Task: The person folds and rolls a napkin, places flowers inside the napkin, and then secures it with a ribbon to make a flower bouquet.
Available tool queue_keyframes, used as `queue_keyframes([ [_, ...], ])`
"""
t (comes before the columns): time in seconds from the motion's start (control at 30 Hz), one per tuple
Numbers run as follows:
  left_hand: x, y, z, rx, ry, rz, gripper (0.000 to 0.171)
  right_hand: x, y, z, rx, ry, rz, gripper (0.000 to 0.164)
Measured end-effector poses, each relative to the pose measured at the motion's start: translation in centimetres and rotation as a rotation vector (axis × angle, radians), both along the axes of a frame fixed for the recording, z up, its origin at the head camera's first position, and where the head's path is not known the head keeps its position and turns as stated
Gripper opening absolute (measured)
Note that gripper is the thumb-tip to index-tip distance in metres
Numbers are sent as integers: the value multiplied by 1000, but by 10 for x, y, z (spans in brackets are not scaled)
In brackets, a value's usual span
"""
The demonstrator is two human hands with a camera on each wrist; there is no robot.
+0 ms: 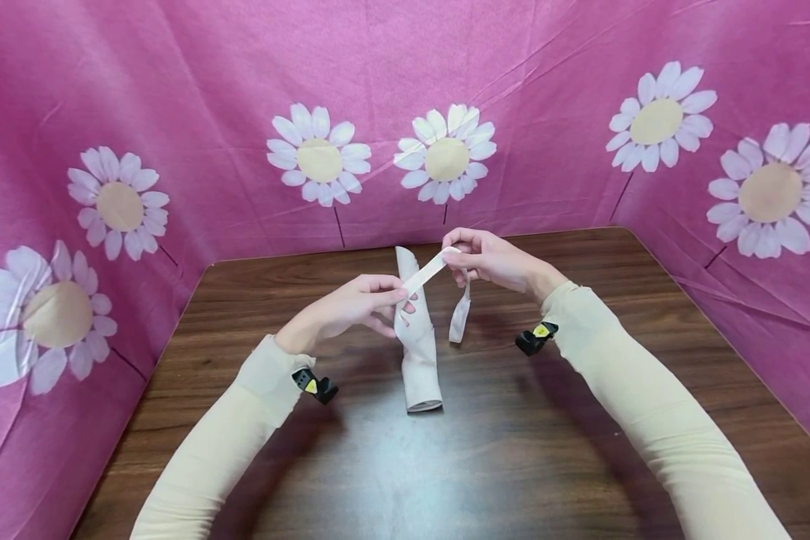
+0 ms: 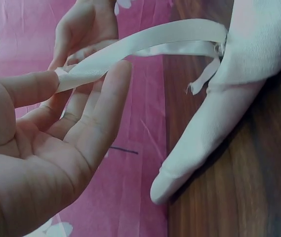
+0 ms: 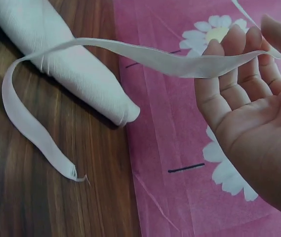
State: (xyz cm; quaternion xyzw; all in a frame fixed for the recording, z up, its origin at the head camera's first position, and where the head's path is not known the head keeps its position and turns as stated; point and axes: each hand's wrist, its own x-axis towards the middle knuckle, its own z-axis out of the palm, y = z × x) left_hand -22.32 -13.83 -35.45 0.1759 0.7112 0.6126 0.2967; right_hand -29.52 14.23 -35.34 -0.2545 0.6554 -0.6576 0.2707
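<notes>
Head view: left hand (image 1: 359, 304) and right hand (image 1: 491, 259) pinch the white ribbon (image 1: 425, 274) aslant above the rolled cloth (image 1: 421, 367), which runs front to back, left hand nearer

The cloth roll (image 1: 421, 379) lies on the wooden table (image 1: 405, 480), near the middle, one end toward the viewer and the other toward the back edge. The left hand (image 1: 358, 304) is to the left of the roll, above the table; the right hand (image 1: 496, 259) is to its right and a little farther back. Between the two hands the fabric strap (image 1: 430, 273) crosses over the roll's far half, and a length of it drops below the right hand, right of the roll. A curtain (image 1: 378, 52) stands behind the table and along both sides.
</notes>
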Motion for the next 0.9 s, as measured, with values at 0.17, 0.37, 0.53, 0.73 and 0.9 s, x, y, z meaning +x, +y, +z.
queue_keyframes([
  [0.17,-6,-11,6,-57,28,21,32,-3,9,3,96,34,-9,22],
  [0.37,-16,-25,16,-103,58,41,21,-4,20,13,206,80,10,35],
  [0.53,-23,-38,25,-160,118,56,20,-10,28,17,348,121,34,34],
  [0.73,-35,-53,38,-227,172,96,25,-16,42,20,473,180,43,27],
  [0.9,-49,-66,42,-294,191,166,26,-22,52,22,520,163,16,24],
])
